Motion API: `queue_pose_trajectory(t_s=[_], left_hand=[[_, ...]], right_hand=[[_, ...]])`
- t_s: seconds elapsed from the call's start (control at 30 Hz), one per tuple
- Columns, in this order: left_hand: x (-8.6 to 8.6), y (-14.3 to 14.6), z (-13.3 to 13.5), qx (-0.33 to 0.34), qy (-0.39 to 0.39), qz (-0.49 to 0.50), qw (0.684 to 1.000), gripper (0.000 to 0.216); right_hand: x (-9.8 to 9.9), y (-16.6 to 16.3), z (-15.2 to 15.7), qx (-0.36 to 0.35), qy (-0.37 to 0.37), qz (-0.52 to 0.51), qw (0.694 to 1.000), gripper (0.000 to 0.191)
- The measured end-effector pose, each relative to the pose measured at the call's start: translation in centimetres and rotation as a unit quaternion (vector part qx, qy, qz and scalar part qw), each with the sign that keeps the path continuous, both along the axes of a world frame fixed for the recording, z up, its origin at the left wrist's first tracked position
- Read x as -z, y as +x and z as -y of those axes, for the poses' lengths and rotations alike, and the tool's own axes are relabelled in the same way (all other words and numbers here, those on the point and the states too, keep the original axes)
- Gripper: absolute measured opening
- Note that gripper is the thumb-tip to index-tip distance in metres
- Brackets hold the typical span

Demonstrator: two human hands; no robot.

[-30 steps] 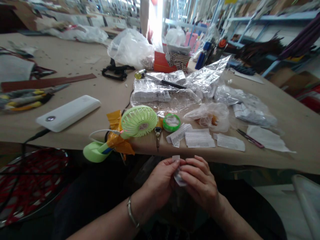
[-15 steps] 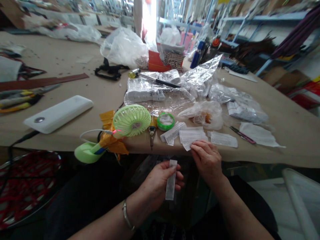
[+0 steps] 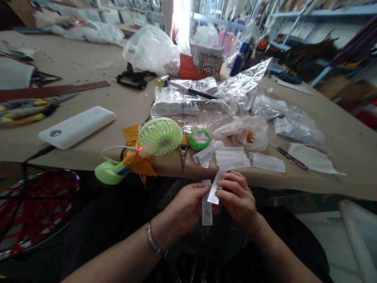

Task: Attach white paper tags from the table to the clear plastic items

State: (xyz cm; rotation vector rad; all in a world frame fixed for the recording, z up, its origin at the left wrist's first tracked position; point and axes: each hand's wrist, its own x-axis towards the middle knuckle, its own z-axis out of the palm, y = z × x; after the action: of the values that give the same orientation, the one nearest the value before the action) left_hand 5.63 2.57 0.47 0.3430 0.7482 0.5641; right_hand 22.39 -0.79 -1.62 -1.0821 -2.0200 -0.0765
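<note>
My left hand (image 3: 190, 200) pinches a narrow white label strip (image 3: 207, 215) that hangs upright below the table edge. In my right hand (image 3: 238, 198) is a second printed label strip (image 3: 215, 190), tilted, its lower end close against or over the first; I cannot tell whether they touch. Just beyond the hands, a fanned stack of printed labels (image 3: 232, 158) lies at the table's front edge. To its left is another bunch of white strips (image 3: 207, 152), to its right a single flat pile of labels (image 3: 268, 162).
A green fan (image 3: 160, 136) taped with orange tape, a soldering iron (image 3: 183, 153) and a green round tin (image 3: 199, 139) stand left of the labels. A white power bank (image 3: 77, 127) lies farther left, a pink-handled cutter (image 3: 292, 158) right. Plastic bags (image 3: 250, 131) lie behind.
My right hand has drawn a label strip off the fanned stack and brought it down and left to the strip in my left hand. The view has shifted slightly.
</note>
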Motion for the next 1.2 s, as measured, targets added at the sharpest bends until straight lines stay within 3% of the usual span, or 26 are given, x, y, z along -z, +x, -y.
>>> queue_pose_trajectory(t_s=[0.2, 0.47, 0.67, 0.9, 0.97, 1.07, 1.13, 1.2], left_hand=[[-0.1, 0.4, -0.1, -0.012, -0.02, 0.036, 0.999, 0.006], [0.0, 0.1, 0.4, -0.011, -0.018, 0.064, 0.998, 0.011], [0.4, -0.2, 0.6, 0.032, -0.012, 0.065, 0.997, 0.018], [1.2, 0.0, 1.1, 0.015, -0.027, 0.035, 0.999, 0.014], [1.1, -0.1, 1.1, 0.021, -0.028, 0.017, 0.999, 0.015], [0.9, -0.2, 0.9, 0.047, -0.026, -0.032, 0.998, 0.014], [1.0, -0.1, 0.9, 0.051, -0.024, -0.049, 0.997, 0.013], [1.1, 0.0, 1.0, 0.051, -0.021, -0.056, 0.997, 0.014]], right_hand=[[0.2, -0.8, 0.5, -0.076, -0.024, 0.027, 0.996, 0.013], [0.5, -1.2, 1.3, -0.125, -0.056, 0.037, 0.99, 0.013], [0.9, -0.8, 1.7, -0.128, -0.066, 0.021, 0.989, 0.015], [0.3, -0.6, 2.4, -0.131, -0.109, 0.026, 0.985, 0.016], [-0.2, 0.7, 2.3, -0.087, -0.095, 0.022, 0.991, 0.026], [-0.9, 3.9, 1.8, 0.093, -0.031, 0.027, 0.995, 0.038], [-1.0, 6.0, 1.3, 0.223, -0.02, 0.079, 0.972, 0.044], [-0.7, 7.4, 1.1, 0.296, -0.045, 0.155, 0.941, 0.049]])
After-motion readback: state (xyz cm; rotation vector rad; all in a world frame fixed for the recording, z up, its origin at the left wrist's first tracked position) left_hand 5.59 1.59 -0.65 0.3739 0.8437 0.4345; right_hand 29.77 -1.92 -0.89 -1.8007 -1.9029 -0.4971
